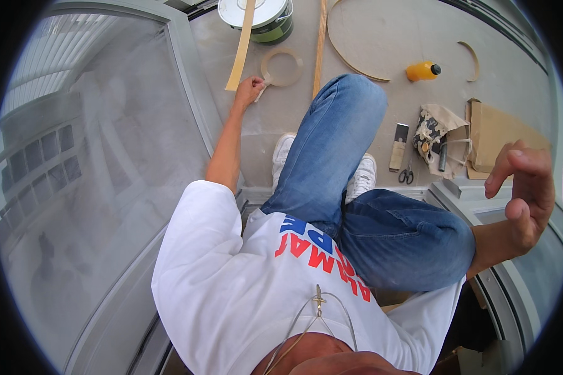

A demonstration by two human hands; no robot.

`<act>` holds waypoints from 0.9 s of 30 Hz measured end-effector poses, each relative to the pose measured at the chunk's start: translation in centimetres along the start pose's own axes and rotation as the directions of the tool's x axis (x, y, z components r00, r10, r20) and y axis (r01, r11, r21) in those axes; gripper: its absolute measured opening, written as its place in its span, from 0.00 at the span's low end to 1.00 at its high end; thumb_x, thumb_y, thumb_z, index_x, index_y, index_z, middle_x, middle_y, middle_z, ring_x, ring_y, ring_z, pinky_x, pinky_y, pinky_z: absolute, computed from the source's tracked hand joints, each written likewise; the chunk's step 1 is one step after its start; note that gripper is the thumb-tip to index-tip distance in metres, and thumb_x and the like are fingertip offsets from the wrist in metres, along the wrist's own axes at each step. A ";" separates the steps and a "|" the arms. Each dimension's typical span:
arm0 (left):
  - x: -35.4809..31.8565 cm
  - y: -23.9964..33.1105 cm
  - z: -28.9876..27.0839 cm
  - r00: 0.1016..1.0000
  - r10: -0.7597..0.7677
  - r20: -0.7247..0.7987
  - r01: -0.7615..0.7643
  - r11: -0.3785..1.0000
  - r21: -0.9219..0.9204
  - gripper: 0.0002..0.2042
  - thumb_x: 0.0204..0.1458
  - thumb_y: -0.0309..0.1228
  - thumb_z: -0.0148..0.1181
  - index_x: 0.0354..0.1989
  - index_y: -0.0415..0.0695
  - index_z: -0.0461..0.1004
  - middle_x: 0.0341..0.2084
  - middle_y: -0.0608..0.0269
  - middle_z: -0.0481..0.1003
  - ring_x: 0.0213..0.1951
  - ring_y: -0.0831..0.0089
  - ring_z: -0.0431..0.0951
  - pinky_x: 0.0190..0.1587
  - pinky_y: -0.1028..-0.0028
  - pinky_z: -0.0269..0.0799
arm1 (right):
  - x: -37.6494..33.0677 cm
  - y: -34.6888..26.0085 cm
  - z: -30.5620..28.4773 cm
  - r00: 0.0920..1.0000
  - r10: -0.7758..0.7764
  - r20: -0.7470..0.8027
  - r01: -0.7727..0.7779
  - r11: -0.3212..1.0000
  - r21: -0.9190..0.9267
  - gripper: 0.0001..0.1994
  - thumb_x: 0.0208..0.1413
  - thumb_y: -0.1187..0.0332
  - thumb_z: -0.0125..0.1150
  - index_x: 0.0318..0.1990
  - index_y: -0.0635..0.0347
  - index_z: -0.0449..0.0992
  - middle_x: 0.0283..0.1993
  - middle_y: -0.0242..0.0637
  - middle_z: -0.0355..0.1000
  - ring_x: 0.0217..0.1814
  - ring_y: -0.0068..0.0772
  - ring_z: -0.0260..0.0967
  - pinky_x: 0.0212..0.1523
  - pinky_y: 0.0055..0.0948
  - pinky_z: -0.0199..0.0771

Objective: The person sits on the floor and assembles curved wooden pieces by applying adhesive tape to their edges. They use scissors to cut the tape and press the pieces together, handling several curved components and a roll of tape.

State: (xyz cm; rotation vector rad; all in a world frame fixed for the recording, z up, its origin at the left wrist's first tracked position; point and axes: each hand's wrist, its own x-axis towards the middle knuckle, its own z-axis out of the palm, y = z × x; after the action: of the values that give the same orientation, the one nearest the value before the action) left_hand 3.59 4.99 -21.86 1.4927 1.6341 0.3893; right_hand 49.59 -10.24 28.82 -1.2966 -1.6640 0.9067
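Note:
My left hand (249, 90) reaches down to the grey floor and is closed on the loose end of a roll of beige masking tape (281, 67), which lies flat just to its right. A short strip runs from the roll to the fingers. My right hand (522, 187) is raised at the right edge, resting above my knee. Its fingers are curled apart and it holds nothing. I am crouched in blue jeans (356, 187) and white shoes (283, 156).
A lidded paint bucket (256, 15) stands at the top with a flat wooden strip (241, 47) leaning by it. A thin slat (319, 47), an orange bottle (422, 70), a scraper (398, 147), scissors (406, 175), crumpled cloth (435, 134) and a paper bag (500, 134) lie around. A large glass pane (94, 187) fills the left.

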 end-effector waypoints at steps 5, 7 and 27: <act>0.0 -2.9 -3.0 0.889 -0.088 -0.449 -0.019 0.974 -0.228 0.15 0.52 0.33 0.68 0.45 0.38 0.77 0.31 0.63 0.79 0.34 0.74 0.78 0.39 0.72 0.74 | -0.3 0.0 -1.3 0.999 0.020 0.040 -0.022 0.999 0.039 0.30 0.51 0.50 0.68 0.50 0.70 0.76 0.28 0.38 0.71 0.28 0.25 0.65 0.32 0.23 0.63; 2.9 -1.5 -5.9 0.856 -0.165 -0.490 -0.044 0.921 -0.387 0.15 0.52 0.33 0.67 0.44 0.37 0.77 0.31 0.62 0.80 0.34 0.72 0.79 0.40 0.71 0.75 | -0.8 0.0 -1.4 0.999 0.033 0.020 -0.034 0.998 0.045 0.30 0.50 0.51 0.68 0.50 0.71 0.76 0.29 0.39 0.71 0.28 0.26 0.66 0.32 0.24 0.63; 3.6 9.4 -3.4 0.853 -0.044 -0.520 -0.244 0.847 -0.472 0.22 0.60 0.39 0.58 0.58 0.37 0.73 0.47 0.57 0.78 0.49 0.69 0.77 0.54 0.68 0.71 | -1.8 -2.0 2.3 0.983 0.109 -0.149 -0.129 0.984 -0.126 0.29 0.41 0.53 0.66 0.46 0.70 0.79 0.29 0.37 0.70 0.29 0.25 0.66 0.31 0.25 0.62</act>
State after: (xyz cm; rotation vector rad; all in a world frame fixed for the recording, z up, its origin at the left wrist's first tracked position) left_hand 7.42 11.57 -14.49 1.0978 1.6498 1.2891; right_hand 46.92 -12.58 29.37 -1.5307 -1.5722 0.7620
